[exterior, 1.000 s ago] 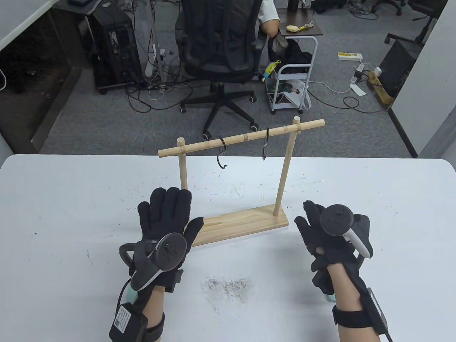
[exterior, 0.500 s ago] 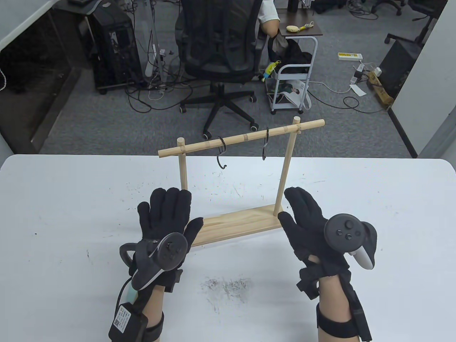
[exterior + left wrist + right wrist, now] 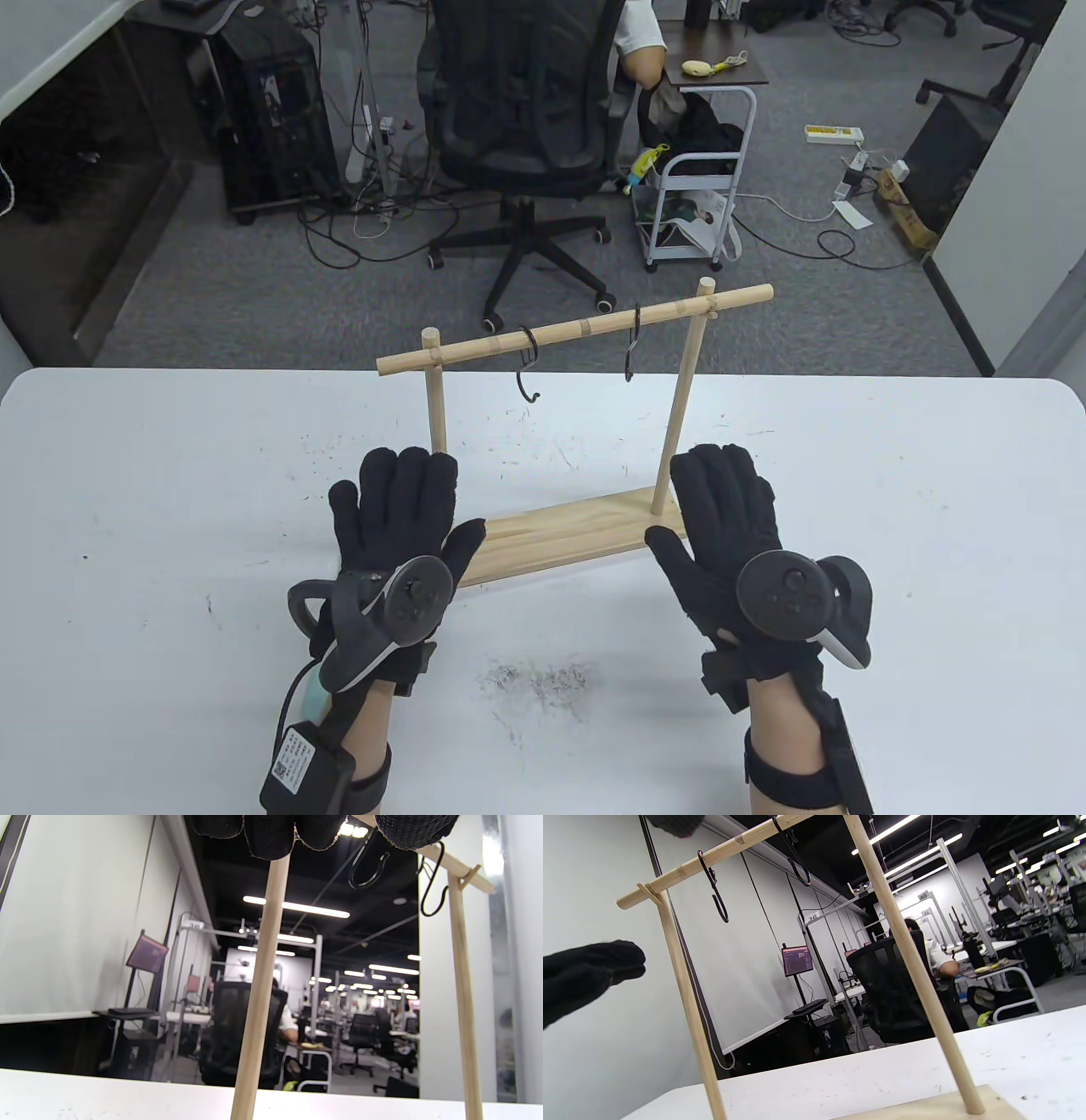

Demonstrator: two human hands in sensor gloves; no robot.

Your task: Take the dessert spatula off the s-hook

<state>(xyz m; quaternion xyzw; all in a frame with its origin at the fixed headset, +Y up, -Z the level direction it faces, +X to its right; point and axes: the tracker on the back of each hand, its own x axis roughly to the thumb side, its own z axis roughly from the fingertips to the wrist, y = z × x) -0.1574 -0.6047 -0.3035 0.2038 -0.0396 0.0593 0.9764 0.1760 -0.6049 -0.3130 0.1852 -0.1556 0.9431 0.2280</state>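
On the white desk (image 3: 170,509) stands a wooden rack (image 3: 577,531): flat base board, two upright dowels, one crossbar (image 3: 577,327) tilted up toward the right. Two black s-hooks hang from the crossbar, left s-hook (image 3: 528,365) and right s-hook (image 3: 632,344), well apart from each other. Both hooks hang bare in all three views; the dessert spatula cannot be found in any view.

Left hand (image 3: 399,526): flat, fingers extended and together, palm down, at the left end of the base board, thumb over the board's edge. Holds nothing. Tracker on the back of the hand. Left wrist view: fingertips (image 3: 269,836) at the top edge, the left upright (image 3: 258,993) directly in front of them.

Right hand (image 3: 721,535): flat, fingers extended, palm down, at the right end of the base board, just beside the right upright (image 3: 679,399). Holds nothing. Whether either palm actually touches the desk or board cannot be told.

Writing: a small printed label with a QR-type code on the black box (image 3: 301,764) strapped to the left forearm; text too small to read. Right wrist view: numbered signs in the background office read "36" (image 3: 813,916) and "40" (image 3: 923,896); a third beside it is too small to be sure of.

Desk surface carries dark scuff marks (image 3: 543,679) between the hands.
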